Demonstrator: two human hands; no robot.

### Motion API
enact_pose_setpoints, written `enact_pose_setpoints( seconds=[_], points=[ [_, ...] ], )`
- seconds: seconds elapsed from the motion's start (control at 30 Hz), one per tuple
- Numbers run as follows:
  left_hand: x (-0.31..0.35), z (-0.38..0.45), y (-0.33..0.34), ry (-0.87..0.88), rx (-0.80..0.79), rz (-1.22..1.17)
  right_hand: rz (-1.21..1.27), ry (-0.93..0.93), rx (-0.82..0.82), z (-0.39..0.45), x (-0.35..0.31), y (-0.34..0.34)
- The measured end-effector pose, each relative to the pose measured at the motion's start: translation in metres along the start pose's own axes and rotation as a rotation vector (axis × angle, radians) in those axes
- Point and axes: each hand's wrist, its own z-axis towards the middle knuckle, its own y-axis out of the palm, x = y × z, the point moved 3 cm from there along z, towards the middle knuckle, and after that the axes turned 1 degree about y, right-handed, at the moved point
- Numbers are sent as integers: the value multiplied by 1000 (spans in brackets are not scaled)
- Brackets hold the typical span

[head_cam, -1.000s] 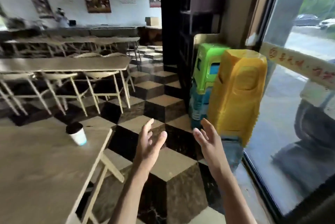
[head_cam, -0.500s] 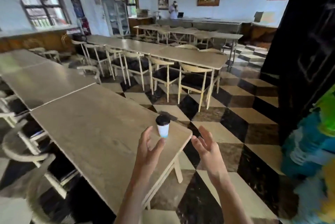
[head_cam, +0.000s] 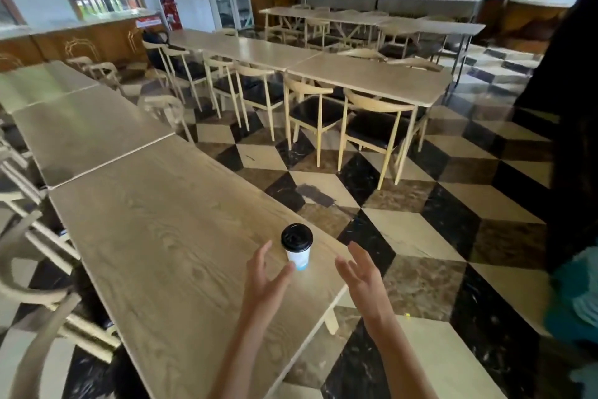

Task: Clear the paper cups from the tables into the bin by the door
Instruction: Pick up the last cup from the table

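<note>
Left hand (head_cam: pixel 263 282): open, holding nothing; fingers spread, thumb tip just beside the foot of the paper cup, whether touching or not too close to tell.
Right hand (head_cam: pixel 360 275): open and empty, palm turned inward, near the cup on its other side, clearly apart from it.
Paper cup (head_cam: pixel 297 247): upright, white with a blue band low down and a black lid, standing near the aisle-side edge of the desk (head_cam: pixel 155 237), between the two hands.
Bin: not in view now; only a blurred teal shape at the right edge.
Step, as judged: closing in for the pick-up, grasp not yet made.
Risk: cup close to the desk edge, so a careless thumb nudge likely to tip it or push it onto the checkered floor (head_cam: pixel 417 237); possible spill if liquid remains, and a light cup easily crushed by a hard squeeze.
Change from half a second ago: view swung further left, cup now nearer and larger, hands bracketing it instead of hanging short of it.
</note>
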Motion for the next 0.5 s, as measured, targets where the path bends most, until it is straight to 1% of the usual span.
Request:
enact_pose_setpoints(
  seconds=[0.17, 0.33, 0.5],
  points=[
    [-26, 59, 23, -61, -33, 59, -43, 80, 20, 48, 17, 9],
    [-44, 114, 46, -66, -71, 111, -49, 165, 37, 90, 31, 19],
    [-59, 152, 64, -77, -148, 244, -41, 227, 45, 124, 46, 28]
  ],
)
